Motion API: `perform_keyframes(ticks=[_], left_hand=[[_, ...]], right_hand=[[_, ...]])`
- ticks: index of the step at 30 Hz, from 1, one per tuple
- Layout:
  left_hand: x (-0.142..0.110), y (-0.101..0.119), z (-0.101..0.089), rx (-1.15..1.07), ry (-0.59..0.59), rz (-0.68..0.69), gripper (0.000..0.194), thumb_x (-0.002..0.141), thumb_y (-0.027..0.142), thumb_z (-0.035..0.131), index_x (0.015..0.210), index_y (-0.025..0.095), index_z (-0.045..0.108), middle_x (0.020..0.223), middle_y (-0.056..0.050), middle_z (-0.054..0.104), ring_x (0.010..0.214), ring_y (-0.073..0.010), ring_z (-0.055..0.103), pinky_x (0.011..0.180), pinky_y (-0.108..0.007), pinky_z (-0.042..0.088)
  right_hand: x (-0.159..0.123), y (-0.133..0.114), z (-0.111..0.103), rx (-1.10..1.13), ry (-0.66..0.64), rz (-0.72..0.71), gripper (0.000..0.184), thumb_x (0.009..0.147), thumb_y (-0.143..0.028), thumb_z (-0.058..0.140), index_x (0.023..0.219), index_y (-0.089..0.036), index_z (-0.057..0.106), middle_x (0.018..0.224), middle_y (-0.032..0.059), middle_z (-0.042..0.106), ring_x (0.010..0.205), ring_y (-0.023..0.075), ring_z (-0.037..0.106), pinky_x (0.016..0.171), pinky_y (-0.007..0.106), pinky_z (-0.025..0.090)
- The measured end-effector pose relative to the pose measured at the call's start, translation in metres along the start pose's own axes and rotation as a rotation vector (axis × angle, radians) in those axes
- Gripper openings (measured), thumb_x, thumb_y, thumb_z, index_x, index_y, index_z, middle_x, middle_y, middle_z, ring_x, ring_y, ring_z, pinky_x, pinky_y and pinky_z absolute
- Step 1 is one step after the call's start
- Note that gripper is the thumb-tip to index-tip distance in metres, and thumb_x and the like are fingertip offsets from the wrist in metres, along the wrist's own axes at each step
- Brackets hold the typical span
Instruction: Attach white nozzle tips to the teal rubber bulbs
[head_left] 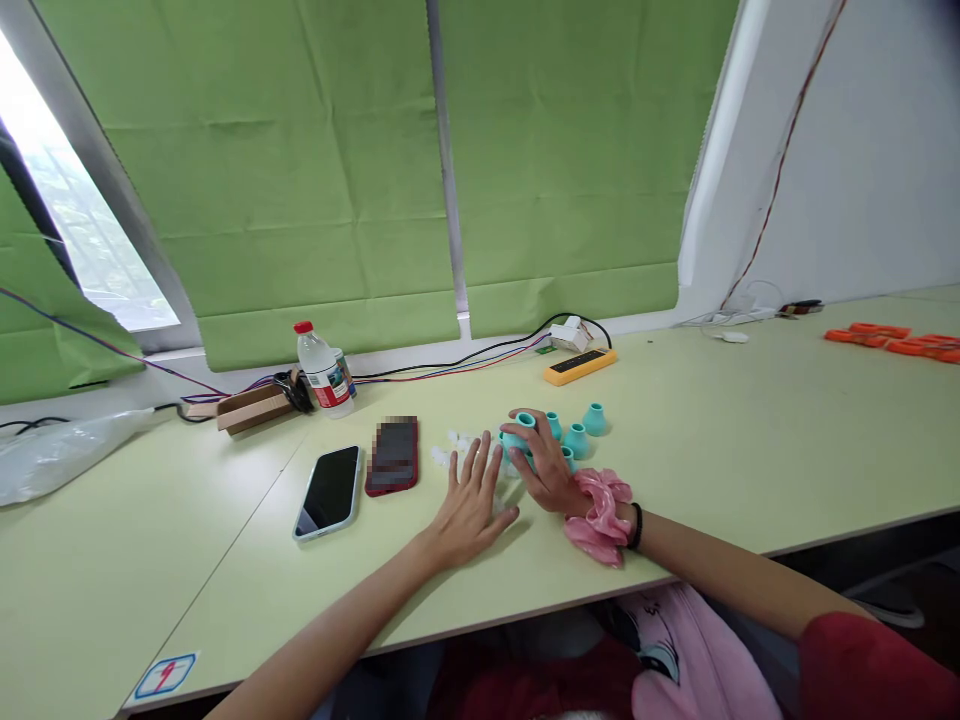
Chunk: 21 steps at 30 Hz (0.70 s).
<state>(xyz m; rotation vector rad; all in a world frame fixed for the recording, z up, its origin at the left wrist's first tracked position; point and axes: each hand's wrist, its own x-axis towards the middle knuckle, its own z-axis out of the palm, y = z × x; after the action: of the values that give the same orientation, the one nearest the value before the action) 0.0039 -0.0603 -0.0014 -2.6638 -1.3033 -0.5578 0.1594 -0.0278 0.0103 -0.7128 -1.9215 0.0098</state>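
Note:
My left hand (466,512) lies palm down with fingers spread, beside and partly over small whitish translucent pieces (459,440) scattered on the tabletop. No held object shows in it. With thumb and fingers, my right hand (546,468) grips a small teal vase-shaped piece (517,432), its round opening tilted up toward me. Around that hand stand several more teal pieces of the same shape, one of them (595,419) farthest right and another (576,440) near my knuckles. Others are partly hidden behind my fingers. A pink scrunchie (600,515) and a black band circle my right wrist.
Two phones, one pale-cased (328,494) and one red-cased (393,456), lie left of my hands. Behind are a water bottle (325,372), an open cardboard box (255,408), cables and a yellow power strip (580,367). Orange-handled scissors (868,335) rest far right.

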Motion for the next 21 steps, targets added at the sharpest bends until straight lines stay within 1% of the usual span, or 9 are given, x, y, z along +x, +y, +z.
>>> perform_keyframes(ticks=[3, 5, 7, 9, 11, 13, 16, 19, 21], left_hand=[[-0.001, -0.003, 0.01, 0.003, -0.104, 0.01, 0.052, 0.085, 0.035, 0.019, 0.13, 0.023, -0.003, 0.138, -0.008, -0.002, 0.124, -0.025, -0.003, 0.095, -0.053, 0.008], [-0.002, -0.008, 0.015, -0.008, -0.158, -0.01, 0.049, 0.085, 0.033, 0.017, 0.13, 0.026, -0.003, 0.138, -0.006, 0.0, 0.124, -0.0244, -0.001, 0.094, -0.054, 0.01], [-0.002, -0.013, 0.016, -0.019, -0.181, -0.031, 0.048, 0.085, 0.034, 0.016, 0.13, 0.027, -0.001, 0.138, -0.006, 0.002, 0.124, -0.0245, 0.0, 0.095, -0.053, 0.011], [-0.001, -0.015, 0.015, -0.025, -0.187, -0.036, 0.047, 0.085, 0.035, 0.017, 0.129, 0.03, 0.004, 0.138, -0.004, 0.003, 0.124, -0.0253, 0.001, 0.095, -0.053, 0.011], [-0.001, -0.016, 0.012, -0.026, -0.187, -0.039, 0.045, 0.085, 0.037, 0.019, 0.128, 0.033, 0.009, 0.138, -0.003, 0.005, 0.124, -0.0267, 0.002, 0.094, -0.055, 0.011], [0.0, -0.016, 0.01, -0.024, -0.189, -0.044, 0.043, 0.085, 0.037, 0.02, 0.127, 0.035, 0.014, 0.138, -0.002, 0.007, 0.124, -0.0284, 0.004, 0.092, -0.057, 0.011], [0.0, -0.016, 0.007, -0.024, -0.189, -0.045, 0.042, 0.084, 0.037, 0.021, 0.126, 0.035, 0.017, 0.137, -0.003, 0.01, 0.123, -0.0301, 0.007, 0.091, -0.059, 0.012], [0.0, -0.017, 0.007, -0.03, -0.187, -0.043, 0.043, 0.084, 0.038, 0.022, 0.126, 0.035, 0.018, 0.137, -0.003, 0.012, 0.122, -0.0299, 0.011, 0.091, -0.059, 0.012], [0.0, -0.017, 0.007, -0.032, -0.174, -0.046, 0.043, 0.084, 0.038, 0.023, 0.126, 0.035, 0.018, 0.136, -0.003, 0.014, 0.122, -0.0294, 0.013, 0.091, -0.058, 0.012]], right_hand=[[0.008, 0.014, -0.005, -0.057, 0.115, -0.072, 0.029, 0.078, -0.019, 0.042, 0.106, -0.025, 0.038, 0.113, 0.0084, 0.035, 0.103, 0.0206, 0.039, 0.082, 0.038, 0.037], [0.018, 0.028, -0.016, -0.112, 0.231, -0.11, 0.032, 0.075, -0.019, 0.046, 0.105, -0.026, 0.035, 0.113, 0.0076, 0.036, 0.103, 0.021, 0.04, 0.082, 0.04, 0.037], [0.029, 0.044, -0.03, -0.18, 0.333, -0.098, 0.036, 0.074, -0.021, 0.048, 0.107, -0.025, 0.032, 0.112, 0.0084, 0.038, 0.104, 0.0218, 0.039, 0.083, 0.041, 0.036], [0.038, 0.061, -0.045, -0.246, 0.368, -0.006, 0.041, 0.074, -0.023, 0.047, 0.111, -0.022, 0.029, 0.111, 0.0093, 0.04, 0.105, 0.0217, 0.038, 0.084, 0.039, 0.036], [0.045, 0.078, -0.057, -0.329, 0.345, 0.127, 0.042, 0.075, -0.025, 0.045, 0.113, -0.018, 0.029, 0.111, 0.0105, 0.041, 0.104, 0.0219, 0.039, 0.083, 0.037, 0.037], [0.047, 0.095, -0.064, -0.417, 0.252, 0.213, 0.036, 0.074, -0.025, 0.044, 0.108, -0.017, 0.037, 0.107, 0.01, 0.045, 0.102, 0.0221, 0.041, 0.082, 0.035, 0.037], [0.044, 0.118, -0.069, -0.539, 0.089, 0.367, 0.032, 0.069, -0.023, 0.048, 0.1, -0.019, 0.046, 0.102, 0.0078, 0.048, 0.095, 0.0224, 0.046, 0.077, 0.032, 0.039], [0.038, 0.138, -0.072, -0.65, -0.025, 0.556, 0.034, 0.064, -0.023, 0.052, 0.097, -0.021, 0.048, 0.098, 0.006, 0.051, 0.087, 0.0225, 0.049, 0.069, 0.031, 0.039], [0.033, 0.148, -0.073, -0.684, -0.109, 0.672, 0.035, 0.06, -0.024, 0.054, 0.095, -0.021, 0.05, 0.093, 0.0055, 0.053, 0.082, 0.0224, 0.05, 0.063, 0.03, 0.039]])
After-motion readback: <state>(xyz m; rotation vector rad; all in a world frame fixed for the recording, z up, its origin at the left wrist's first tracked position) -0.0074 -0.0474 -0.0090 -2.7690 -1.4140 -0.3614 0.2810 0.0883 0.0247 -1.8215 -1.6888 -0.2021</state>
